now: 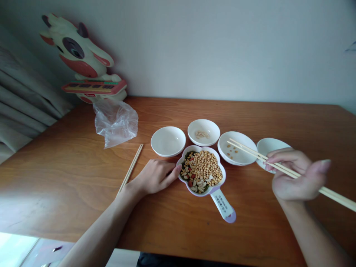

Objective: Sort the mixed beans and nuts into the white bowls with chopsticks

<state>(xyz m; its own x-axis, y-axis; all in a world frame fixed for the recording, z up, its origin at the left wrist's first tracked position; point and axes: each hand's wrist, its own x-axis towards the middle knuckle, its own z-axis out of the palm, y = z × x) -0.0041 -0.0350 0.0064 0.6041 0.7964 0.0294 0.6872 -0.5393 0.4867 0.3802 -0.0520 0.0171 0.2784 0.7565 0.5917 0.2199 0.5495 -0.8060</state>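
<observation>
My left hand [160, 176] rests on the table, its thumb and fingers pinching the left rim of a flower-shaped handled bowl [223, 177]. Soybeans [205, 163], pale peanut halves [199, 184], some reddish peanuts and small green beans fill it. In my right hand [297, 178] is a pair of chopsticks [285, 170]. Their tips hover over a white bowl [239, 137] holding several soybeans; nothing shows between them. Partly behind my right hand stands another white bowl [274, 143]. Pale peanut pieces [202, 134] lie in the white bowl [204, 124] behind the handled one.
Left of these, a white bowl [168, 134] shows a bare inside. A second pair of chopsticks [130, 168] lies beside my left forearm. Farther back are a crumpled clear plastic bag [116, 120] and a cow-shaped toy keyboard [94, 87] against the wall.
</observation>
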